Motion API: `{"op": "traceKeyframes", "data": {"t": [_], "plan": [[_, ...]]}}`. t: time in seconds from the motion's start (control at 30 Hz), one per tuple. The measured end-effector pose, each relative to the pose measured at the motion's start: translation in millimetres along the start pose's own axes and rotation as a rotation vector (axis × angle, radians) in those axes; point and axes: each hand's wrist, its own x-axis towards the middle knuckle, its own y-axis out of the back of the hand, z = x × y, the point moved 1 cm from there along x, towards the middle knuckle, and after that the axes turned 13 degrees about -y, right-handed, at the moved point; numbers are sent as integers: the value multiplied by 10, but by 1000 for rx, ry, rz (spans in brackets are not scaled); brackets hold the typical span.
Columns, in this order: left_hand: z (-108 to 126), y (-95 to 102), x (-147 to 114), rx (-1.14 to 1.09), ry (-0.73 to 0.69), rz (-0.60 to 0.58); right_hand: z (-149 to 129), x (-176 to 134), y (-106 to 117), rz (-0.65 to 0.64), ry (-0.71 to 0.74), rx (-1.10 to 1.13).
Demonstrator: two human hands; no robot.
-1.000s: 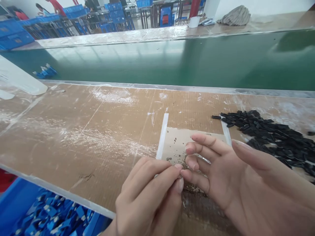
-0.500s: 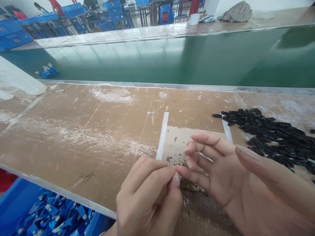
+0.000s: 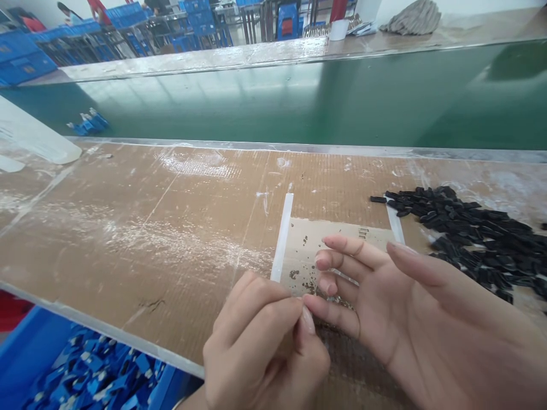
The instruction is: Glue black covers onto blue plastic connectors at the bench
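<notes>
My left hand (image 3: 260, 341) is closed in a pinch, thumb against index finger, low in the middle of the view. Whatever sits between those fingertips, if anything, is hidden. My right hand (image 3: 397, 307) is held palm up with its fingers spread and slightly curled, and nothing lies on the palm. Its little fingertip meets or nearly meets the left hand's pinch. Under both hands is a pale, worn patch (image 3: 299, 245) with dark specks, edged by a white tape strip (image 3: 282, 236). Many small black pieces (image 3: 465, 222) lie heaped right of my right hand.
A cardboard-covered table (image 3: 192, 228) stretches leftward. Beyond it runs a green conveyor belt (image 3: 277, 108) carrying a few blue parts (image 3: 89, 122). A blue bin (image 3: 38, 341) full of blue-and-white parts stands lower left. Across the belt are a white cup (image 3: 339, 30) and a cloth bundle (image 3: 412, 18).
My right hand has shifted slightly left, its thumb moving most. My left hand stays pinched at nearly the same spot. The blue parts on the belt have moved a little to the right.
</notes>
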Motion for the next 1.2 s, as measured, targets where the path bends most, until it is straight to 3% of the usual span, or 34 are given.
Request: {"op": "traceKeyframes", "data": {"t": [0.2,0.37,0.53,0.63,0.87,1.2], "plan": [[33,-13,8,56,-69,-36,5,2,-17,6,-60,74],[55,-48,-23,65,55,54,-4,-13,-37,24,-88,132],[-1,-23,27,-45,-69,13,-8,-12,-29,17,-101,147],[-30,-12,38,-39,-90,53,-14,-17,-25,25,-113,150],[-22,5,16,69,-144,-24,-7,2,-11,9,-66,129],[22,8,35,120,-139,-19,-20,-9,-10,-7,5,22]]}}
